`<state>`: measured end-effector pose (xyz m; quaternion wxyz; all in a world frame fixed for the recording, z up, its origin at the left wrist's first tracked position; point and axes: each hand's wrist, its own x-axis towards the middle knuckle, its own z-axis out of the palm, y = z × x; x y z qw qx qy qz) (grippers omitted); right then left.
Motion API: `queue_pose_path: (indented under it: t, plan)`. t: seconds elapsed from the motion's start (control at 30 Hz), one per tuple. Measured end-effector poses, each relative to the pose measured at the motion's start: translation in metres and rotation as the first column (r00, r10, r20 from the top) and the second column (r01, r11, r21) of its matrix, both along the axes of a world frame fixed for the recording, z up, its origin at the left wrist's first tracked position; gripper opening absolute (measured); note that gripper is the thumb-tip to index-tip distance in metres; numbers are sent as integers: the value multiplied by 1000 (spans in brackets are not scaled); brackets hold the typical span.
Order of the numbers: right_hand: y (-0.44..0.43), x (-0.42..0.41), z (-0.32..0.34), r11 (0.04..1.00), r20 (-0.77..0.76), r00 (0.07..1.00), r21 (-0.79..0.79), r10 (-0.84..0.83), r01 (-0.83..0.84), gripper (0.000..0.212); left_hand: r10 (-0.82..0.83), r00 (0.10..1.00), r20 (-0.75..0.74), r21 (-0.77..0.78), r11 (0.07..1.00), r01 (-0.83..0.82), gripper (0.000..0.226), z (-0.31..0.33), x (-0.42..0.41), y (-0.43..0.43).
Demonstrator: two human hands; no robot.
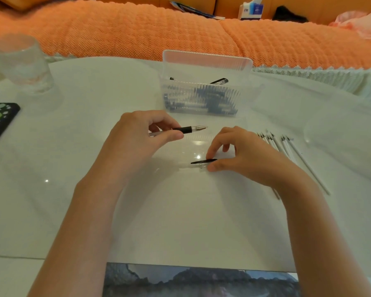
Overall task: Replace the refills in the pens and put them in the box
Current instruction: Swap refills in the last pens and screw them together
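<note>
My left hand grips a pen with a black rubber grip and a silver tip that points right, held just above the white table. My right hand rests on the table and pinches a clear pen cap with a black clip between thumb and forefinger. Behind both hands stands a clear ribbed plastic box with several black pens inside. A row of several white refills lies on the table right of my right hand, partly hidden by my wrist.
A clear glass stands at the far left, and a dark phone with green spots lies below it. An orange sofa cover runs behind the table. A dark printed sheet lies at the near edge.
</note>
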<state>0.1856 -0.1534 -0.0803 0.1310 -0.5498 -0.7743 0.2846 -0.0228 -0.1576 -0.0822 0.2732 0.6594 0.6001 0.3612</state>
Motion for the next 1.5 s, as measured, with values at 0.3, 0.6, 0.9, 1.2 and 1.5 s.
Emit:
queue_pose_path:
  t: [0.3,0.6,0.9,1.2,1.5]
  plan:
    - [5,11,8,971,-367,911,70,-188,229,15,-8,1000,12,5,1000,8,5,-1,-2,0]
    - [7,2,7,971,-404,898,80,-174,224,13,-15,1000,5,-12,1000,15,7,0,0,0]
    - [6,-11,6,986,-397,913,87,-96,141,10,-69,998,-16,-23,997,68,2,-1,8,-1]
    - [6,-12,4,979,-436,893,100,-116,176,11,-58,998,4,11,998,58,2,-3,12,2]
    - [4,-14,3,971,-453,882,126,-127,204,10,-47,998,-34,22,999,48,2,-2,15,2]
